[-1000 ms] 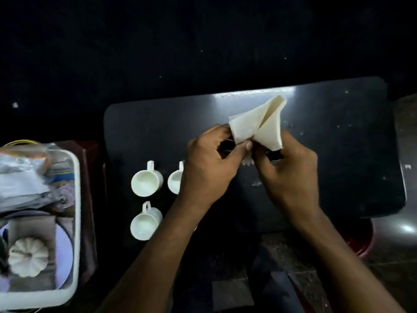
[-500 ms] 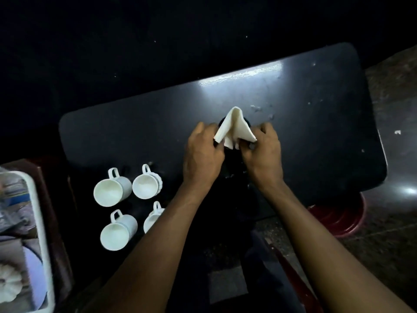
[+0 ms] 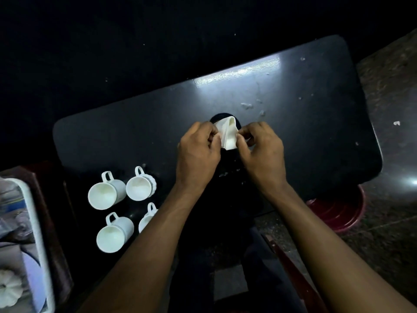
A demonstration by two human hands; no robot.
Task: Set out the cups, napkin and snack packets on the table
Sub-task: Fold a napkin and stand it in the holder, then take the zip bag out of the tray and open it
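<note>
A folded white napkin stands over a dark round holder in the middle of the black table. My left hand pinches the napkin's left side and my right hand pinches its right side. Several white cups stand at the table's near left: one, a ribbed one, another, and one half hidden by my left forearm. Snack packets lie in the white tray at the left edge.
The white tray rests on a brown stand left of the table and also holds a white pumpkin-shaped object. A red stool sits on the floor under the table's right end. Small white crumbs dot the tabletop.
Both hands have lowered the napkin and squeezed it narrower over the dark holder. The view has shifted, so more cups show at the left.
</note>
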